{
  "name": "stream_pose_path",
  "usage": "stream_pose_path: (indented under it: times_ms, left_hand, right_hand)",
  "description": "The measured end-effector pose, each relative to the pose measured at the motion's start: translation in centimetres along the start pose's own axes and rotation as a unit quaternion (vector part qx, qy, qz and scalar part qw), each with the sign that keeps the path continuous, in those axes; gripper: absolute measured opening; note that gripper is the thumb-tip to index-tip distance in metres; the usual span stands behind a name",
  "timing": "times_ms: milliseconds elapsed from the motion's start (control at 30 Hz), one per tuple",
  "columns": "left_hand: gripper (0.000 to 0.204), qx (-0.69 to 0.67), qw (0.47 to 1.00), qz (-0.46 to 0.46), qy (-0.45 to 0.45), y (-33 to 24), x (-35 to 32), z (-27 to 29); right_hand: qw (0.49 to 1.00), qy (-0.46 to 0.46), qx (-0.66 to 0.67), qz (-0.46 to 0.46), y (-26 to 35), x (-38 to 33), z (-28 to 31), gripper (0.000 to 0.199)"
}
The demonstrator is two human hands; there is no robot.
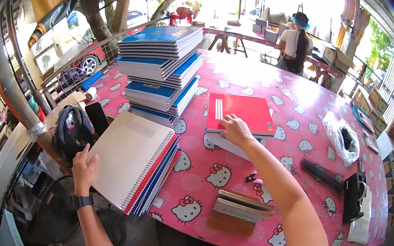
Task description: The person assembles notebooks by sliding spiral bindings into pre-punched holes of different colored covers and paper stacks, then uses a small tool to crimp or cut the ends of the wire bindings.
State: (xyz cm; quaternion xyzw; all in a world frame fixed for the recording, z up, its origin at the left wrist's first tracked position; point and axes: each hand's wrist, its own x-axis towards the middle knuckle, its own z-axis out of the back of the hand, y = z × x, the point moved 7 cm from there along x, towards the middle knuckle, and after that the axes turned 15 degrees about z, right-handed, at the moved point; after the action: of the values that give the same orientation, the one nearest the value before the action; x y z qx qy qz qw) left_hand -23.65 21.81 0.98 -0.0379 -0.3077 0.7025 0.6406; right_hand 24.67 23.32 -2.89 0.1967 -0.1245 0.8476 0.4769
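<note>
My left hand [83,168] rests flat against the near left edge of a pile of spiral notebooks [135,162], whose white back cover faces up at the table's near left corner. My right hand [235,129] reaches forward and grips the near edge of a red-covered notebook [240,112] lying on white sheets in the middle of the pink cartoon-print table [301,111]. A tall stack of blue spiral notebooks [161,69] stands behind the near pile.
A wooden block tool [240,208] lies near the front edge. Black spiral bindings [321,171], a black punch device [355,191] and a plastic bag [343,137] sit to the right. A black bag [72,130] is at left. A person [295,44] stands at a far table.
</note>
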Motion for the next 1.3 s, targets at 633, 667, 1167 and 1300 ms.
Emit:
stream_pose_path:
  times_ms: [633, 667, 1167, 1300]
  left_hand:
    - [0.069, -0.733, 0.419, 0.165, 0.509, -23.2, -19.3, -10.5]
    - [0.069, -0.731, 0.415, 0.162, 0.517, -23.7, -19.4, -11.2]
    - [0.040, -0.655, 0.642, -0.078, 0.390, -27.9, -18.5, -2.9]
    - [0.055, -0.606, 0.673, -0.253, 0.341, -27.7, -17.4, -1.6]
  right_hand:
    - [0.934, -0.197, 0.271, -0.124, 4.8, -8.9, 13.4, 0.016]
    - [0.915, -0.235, 0.315, -0.090, 6.2, -10.4, 14.3, 0.018]
    - [0.850, -0.378, 0.169, -0.326, 10.2, -26.2, 19.4, 0.058]
    - [0.726, -0.385, 0.522, -0.228, 9.6, -27.1, 14.9, 0.047]
